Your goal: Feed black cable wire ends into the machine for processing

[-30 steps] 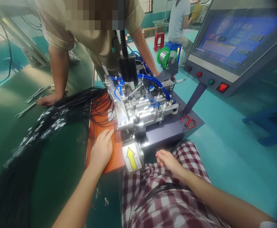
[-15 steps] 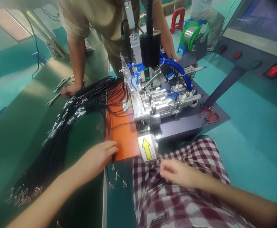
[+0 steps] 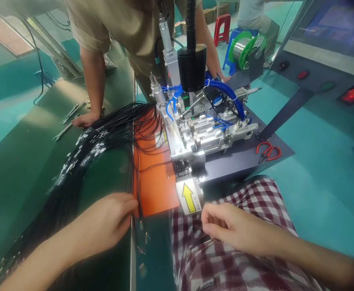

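Note:
My left hand point(image 3: 116, 216) is over the table edge, at the front left corner of the orange plate point(image 3: 159, 192). Its fingers are curled in on black cables point(image 3: 140, 182) that run down the plate, though the fingertips are partly hidden. Stripped cable ends point(image 3: 146, 237) with thin coloured wires hang beside and below these fingers. Above my checked lap, my right hand point(image 3: 225, 226) is closed, thumb against fingers; what it holds, if anything, I cannot make out. Just beyond it is a metal guide with a yellow arrow label point(image 3: 189, 198).
A machine with metal slides and blue tubes point(image 3: 207, 129) stands ahead. A large black cable bundle point(image 3: 74, 173) lies on the green table, near wrenches point(image 3: 70, 117). Red-handled cutters point(image 3: 268, 152) lie right. A co-worker's hand point(image 3: 87, 119) leans on the table; a control panel point(image 3: 322, 76) stands right.
My left hand has moved left and slightly towards me, off the plate's middle front. My right hand stays closed in nearly the same place. A small blurred thing shows below the cable ends.

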The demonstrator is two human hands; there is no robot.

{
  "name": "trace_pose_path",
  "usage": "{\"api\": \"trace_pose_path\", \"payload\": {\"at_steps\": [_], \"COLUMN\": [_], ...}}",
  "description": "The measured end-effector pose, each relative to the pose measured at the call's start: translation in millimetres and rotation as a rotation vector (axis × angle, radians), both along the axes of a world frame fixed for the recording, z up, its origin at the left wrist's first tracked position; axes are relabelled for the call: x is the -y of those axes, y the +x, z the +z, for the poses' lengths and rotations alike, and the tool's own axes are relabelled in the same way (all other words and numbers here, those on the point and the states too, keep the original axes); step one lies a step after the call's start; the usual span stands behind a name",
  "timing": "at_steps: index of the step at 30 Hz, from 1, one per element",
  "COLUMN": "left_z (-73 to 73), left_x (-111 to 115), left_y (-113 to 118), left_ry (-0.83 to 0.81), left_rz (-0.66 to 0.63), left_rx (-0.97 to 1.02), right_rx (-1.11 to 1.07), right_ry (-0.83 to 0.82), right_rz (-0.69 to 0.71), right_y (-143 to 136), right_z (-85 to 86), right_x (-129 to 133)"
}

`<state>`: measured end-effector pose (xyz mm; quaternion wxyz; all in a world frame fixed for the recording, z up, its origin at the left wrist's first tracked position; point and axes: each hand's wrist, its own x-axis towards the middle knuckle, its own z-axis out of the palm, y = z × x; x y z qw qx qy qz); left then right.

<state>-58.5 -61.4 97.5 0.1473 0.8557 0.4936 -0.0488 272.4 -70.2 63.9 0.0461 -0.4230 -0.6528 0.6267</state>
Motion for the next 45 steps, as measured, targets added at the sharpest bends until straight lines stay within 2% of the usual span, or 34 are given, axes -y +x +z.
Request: {"api": "trace_pose_path", "payload": {"at_steps": [2,5,8,11,15,17,19,22,25,27,30,32,33,35,36,38,40,42,45], "left_z": [-6.3,-23.6,-35.5,-29.9,-11.8,-9.1,-12.2,-21.6,-28.1,-29.2,-29.3,-32.5,-36.1,-47.9,-55.7,-72.9,-87.3,-93.6,-83.6], "left_x": [-4,-20,-35,-37,-25,-19,-16,-17,-19,-19,-20,-28,-35,-51,-60,-77,-88,-91,-82], "left_y": [-2,0,6,11,26,38,52,73,93,101,92,67,52,21,8,-8,-12,-8,7], "left_ry": [-0.089,0.022,-0.016,-0.122,-0.367,-0.465,-0.531,-0.555,-0.560,-0.552,-0.461,-0.292,-0.155,0.134,0.228,0.311,0.328,0.340,0.393], "left_rz": [0.207,0.601,0.741,0.818,0.866,0.874,0.884,0.897,0.880,0.866,0.875,0.927,0.968,1.058,1.088,1.098,1.047,0.990,0.941], "left_rx": [0.047,0.152,0.216,0.339,0.579,0.686,0.790,0.904,0.922,0.902,0.836,0.778,0.755,0.689,0.650,0.590,0.564,0.545,0.501], "right_rx": [-0.003,-0.020,-0.043,-0.046,-0.077,-0.119,-0.163,-0.211,-0.259,-0.287,-0.275,-0.256,-0.253,-0.259,-0.260,-0.253,-0.241,-0.230,-0.174], "right_ry": [-0.025,-0.037,-0.018,0.006,-0.004,-0.003,-0.020,-0.068,-0.157,-0.254,-0.367,-0.390,-0.389,-0.375,-0.363,-0.318,-0.268,-0.231,-0.129], "right_rz": [-0.016,-0.017,-0.007,-0.003,-0.022,-0.078,-0.125,-0.100,-0.062,-0.089,-0.152,-0.157,-0.149,-0.127,-0.117,-0.098,-0.064,-0.033,-0.080], "right_y": [0,-4,-8,-9,-12,-14,-17,-24,-32,-38,-43,-44,-43,-41,-39,-32,-22,-12,-2], "right_z": [0.3,-3.0,-5.2,-4.6,-2.0,-0.3,1.9,5.1,4.7,1.9,-3.4,-5.9,-6.7,-8.0,-8.7,-10.3,-12.5,-14.4,-12.7], "right_x": [-2,-4,-5,-5,-6,-7,-7,-7,-4,-4,-5,-6,-7,-9,-9,-11,-13,-15,-19]}}
